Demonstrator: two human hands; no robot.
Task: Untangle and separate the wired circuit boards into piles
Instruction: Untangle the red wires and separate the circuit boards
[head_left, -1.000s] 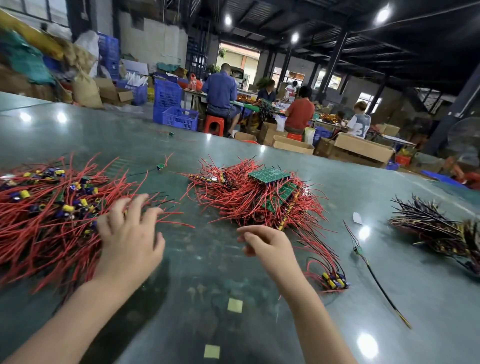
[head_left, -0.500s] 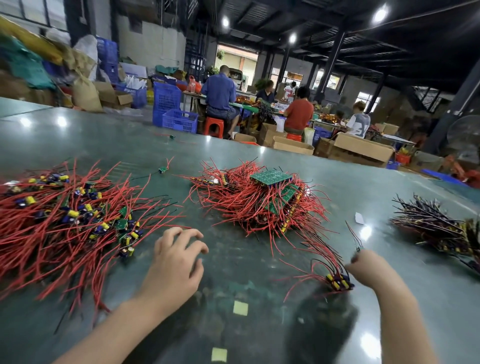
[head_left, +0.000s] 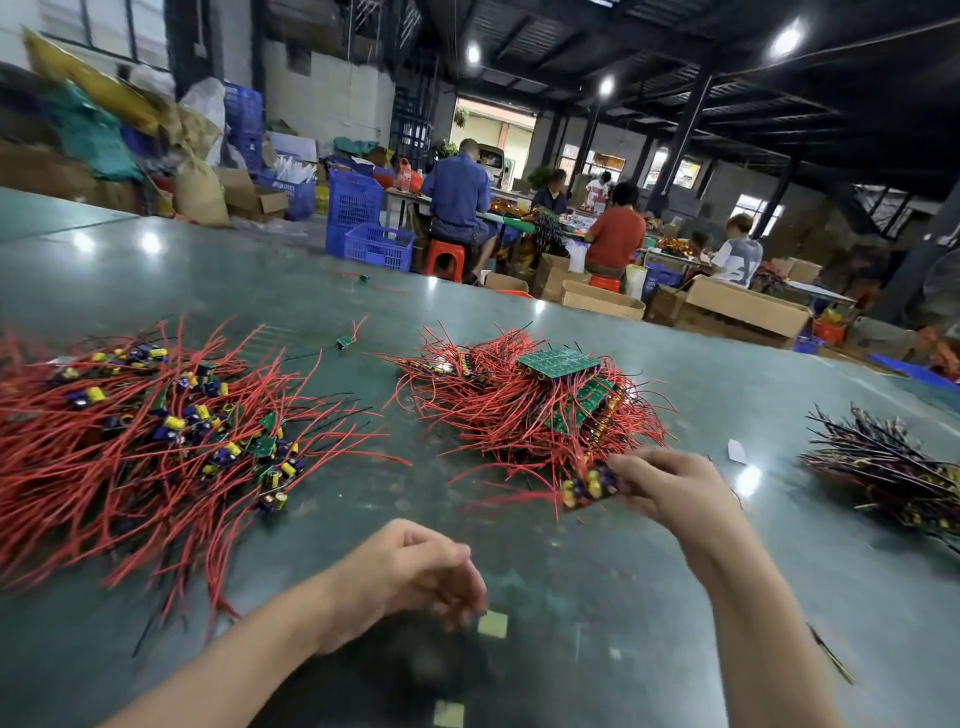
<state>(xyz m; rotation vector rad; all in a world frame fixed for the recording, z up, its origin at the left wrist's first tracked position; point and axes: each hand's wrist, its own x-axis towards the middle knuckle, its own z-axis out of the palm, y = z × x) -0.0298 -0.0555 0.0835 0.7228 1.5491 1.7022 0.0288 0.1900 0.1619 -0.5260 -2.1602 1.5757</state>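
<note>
Right hand (head_left: 670, 486) now lifted gripping wired board (head_left: 589, 488), blurred left hand (head_left: 421, 571) seemingly loose, empty.

Three wire piles: two red (head_left: 156, 441) (head_left: 524, 410), one dark (head_left: 883, 467); two hands (head_left: 421, 571) (head_left: 670, 483); four seated people (head_left: 457, 192).

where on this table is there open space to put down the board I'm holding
Bare table lies between your left hand and right hand, and between the middle red pile and dark wire pile. The left red pile sprawls wide.
</note>
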